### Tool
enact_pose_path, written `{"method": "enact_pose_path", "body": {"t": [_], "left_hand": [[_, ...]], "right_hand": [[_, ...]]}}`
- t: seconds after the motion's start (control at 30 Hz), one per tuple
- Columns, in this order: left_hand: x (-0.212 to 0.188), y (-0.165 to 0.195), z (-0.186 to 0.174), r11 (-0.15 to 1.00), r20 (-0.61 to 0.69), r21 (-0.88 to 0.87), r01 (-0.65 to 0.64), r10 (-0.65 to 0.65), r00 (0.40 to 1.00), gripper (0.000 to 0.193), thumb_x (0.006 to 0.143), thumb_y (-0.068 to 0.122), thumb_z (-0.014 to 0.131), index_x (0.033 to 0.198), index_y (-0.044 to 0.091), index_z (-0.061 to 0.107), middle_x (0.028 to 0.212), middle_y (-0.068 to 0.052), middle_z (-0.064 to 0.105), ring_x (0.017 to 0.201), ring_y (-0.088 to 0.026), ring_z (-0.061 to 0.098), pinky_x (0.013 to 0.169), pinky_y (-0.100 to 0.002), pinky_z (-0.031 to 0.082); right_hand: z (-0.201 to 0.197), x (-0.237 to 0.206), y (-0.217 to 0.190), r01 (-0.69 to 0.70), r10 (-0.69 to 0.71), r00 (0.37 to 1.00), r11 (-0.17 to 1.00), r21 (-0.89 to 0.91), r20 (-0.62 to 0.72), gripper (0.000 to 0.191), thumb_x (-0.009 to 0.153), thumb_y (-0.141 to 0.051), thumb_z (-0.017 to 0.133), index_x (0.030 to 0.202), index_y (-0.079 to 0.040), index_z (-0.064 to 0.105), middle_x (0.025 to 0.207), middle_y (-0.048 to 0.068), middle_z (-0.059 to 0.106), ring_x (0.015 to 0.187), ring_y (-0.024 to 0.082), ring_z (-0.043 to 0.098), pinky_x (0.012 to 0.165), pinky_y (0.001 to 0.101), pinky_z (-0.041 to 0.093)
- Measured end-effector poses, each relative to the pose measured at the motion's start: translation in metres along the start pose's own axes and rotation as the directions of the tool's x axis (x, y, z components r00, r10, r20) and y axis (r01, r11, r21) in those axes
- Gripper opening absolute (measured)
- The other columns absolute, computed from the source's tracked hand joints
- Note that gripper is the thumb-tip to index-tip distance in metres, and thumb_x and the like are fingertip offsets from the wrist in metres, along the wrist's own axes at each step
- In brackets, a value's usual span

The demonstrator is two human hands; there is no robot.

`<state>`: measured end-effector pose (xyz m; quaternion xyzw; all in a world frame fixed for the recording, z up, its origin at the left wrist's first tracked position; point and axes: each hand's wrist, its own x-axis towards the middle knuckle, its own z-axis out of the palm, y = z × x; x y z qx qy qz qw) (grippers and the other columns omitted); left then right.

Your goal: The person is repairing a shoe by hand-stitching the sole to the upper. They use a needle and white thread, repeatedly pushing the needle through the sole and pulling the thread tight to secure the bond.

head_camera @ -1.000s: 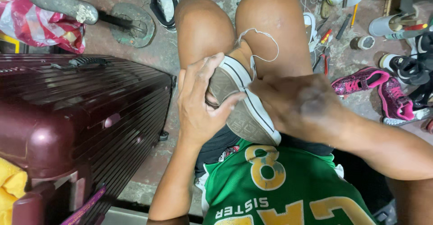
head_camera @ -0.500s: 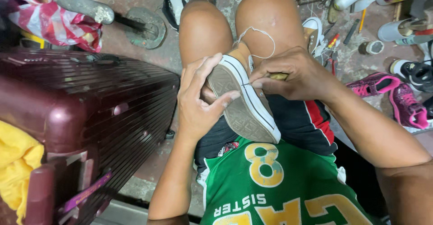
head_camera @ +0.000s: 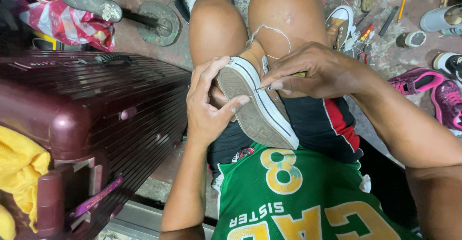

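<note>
One sneaker lies sole-up on the lap, between the knees. The left hand has its fingers wrapped round the heel; the right hand pinches a needle-like tool against the sole's edge, a white thread trailing: stitching, I'd judge. Next calls for pushing through squarely. Beyond, two pink shoes on the floor.

Sole-up tan sneaker on lap
</note>
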<state>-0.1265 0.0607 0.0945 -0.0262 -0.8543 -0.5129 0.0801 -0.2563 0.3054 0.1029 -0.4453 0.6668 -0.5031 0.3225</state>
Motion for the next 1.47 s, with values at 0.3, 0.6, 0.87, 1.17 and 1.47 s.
{"method": "enact_pose_path", "body": {"t": [0.3,0.6,0.87,1.17,1.47], "left_hand": [[0.0,-0.001,0.0,0.998,-0.004,-0.051,0.031,-0.031,1.0,0.074,0.079,0.019,0.092,0.142,0.004,0.056,0.14,-0.015,0.062,0.129,-0.03,0.062,0.112,-0.037,0.049],[-0.002,-0.003,-0.005,0.996,0.003,-0.063,0.066,-0.066,0.998,0.074,0.082,0.025,0.091,0.144,0.006,0.056,0.141,-0.014,0.065,0.131,-0.029,0.063,0.114,-0.037,0.049],[-0.005,-0.01,-0.005,0.995,0.0,-0.065,0.08,-0.08,0.997,0.074,0.082,0.028,0.09,0.144,0.006,0.057,0.14,-0.013,0.066,0.128,-0.029,0.064,0.114,-0.037,0.049],[-0.003,-0.005,-0.01,0.991,0.005,-0.054,0.119,-0.119,0.993,0.076,0.083,0.026,0.089,0.147,0.005,0.054,0.14,-0.014,0.065,0.128,-0.03,0.065,0.112,-0.037,0.05],[-0.083,-0.015,0.012,0.926,-0.2,-0.016,0.378,-0.374,0.906,0.022,0.092,0.012,0.082,0.109,0.003,0.072,0.087,-0.007,0.072,0.069,-0.011,0.057,0.066,-0.024,0.048]], "right_hand": [[0.008,0.007,0.005,0.058,-0.053,0.995,0.997,0.051,-0.082,0.019,0.089,-0.001,0.072,0.107,-0.005,0.075,0.095,0.009,0.078,0.083,0.018,0.078,0.073,0.0298,0.058],[0.016,0.018,-0.004,-0.025,0.029,0.994,0.999,0.041,-0.104,0.005,0.09,-0.006,0.075,0.094,-0.004,0.074,0.074,0.004,0.071,0.059,0.012,0.064,0.056,0.0276,0.045],[0.023,0.025,-0.009,0.009,-0.005,0.989,1.0,0.022,-0.145,0.016,0.09,-0.008,0.077,0.081,-0.004,0.064,0.071,0.004,0.062,0.058,0.011,0.059,0.056,0.0279,0.044],[0.035,0.026,-0.027,0.023,-0.109,0.954,0.955,-0.295,-0.28,0.017,0.091,-0.012,0.076,0.084,-0.005,0.063,0.068,0.008,0.061,0.054,0.023,0.06,0.052,0.0357,0.043],[0.031,0.004,-0.03,-0.184,0.138,0.974,0.947,-0.265,-0.181,0.015,0.094,-0.012,0.064,0.108,-0.01,0.066,0.083,0.009,0.069,0.069,0.026,0.069,0.062,0.0396,0.052]]}}
